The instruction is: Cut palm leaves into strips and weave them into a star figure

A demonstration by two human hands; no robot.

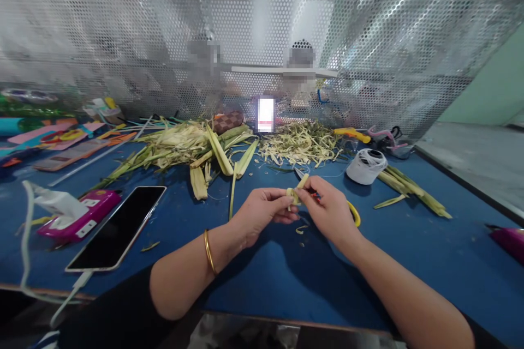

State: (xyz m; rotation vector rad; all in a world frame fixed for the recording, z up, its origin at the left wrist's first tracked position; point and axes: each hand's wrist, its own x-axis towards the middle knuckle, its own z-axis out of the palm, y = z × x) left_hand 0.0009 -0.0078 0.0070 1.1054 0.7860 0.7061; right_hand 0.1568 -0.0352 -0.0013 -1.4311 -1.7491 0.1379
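Observation:
Both hands meet above the blue table, pinching a small pale yellow-green strip of plant leaf (pixel 302 182), bent or coiled at its lower end. My left hand (pixel 266 210), with a gold bangle at the wrist, grips the coiled end between thumb and fingers. Higher on the strip, my right hand (pixel 325 204) pinches it with thumb and forefinger. Scissors lie under and behind the right hand, partly hidden; their yellow handle (pixel 355 214) and blade tip show. Small leaf trimmings (pixel 302 228) lie on the table just below the hands.
Leaf piles (pixel 176 144) and shredded strips (pixel 303 143) stand at the back before a perforated metal screen (pixel 262 22). To the right are a white thread spool (pixel 366 166) and leaf stalks (pixel 417 193). A phone (pixel 118 229) and purple power strip (pixel 88 215) lie left.

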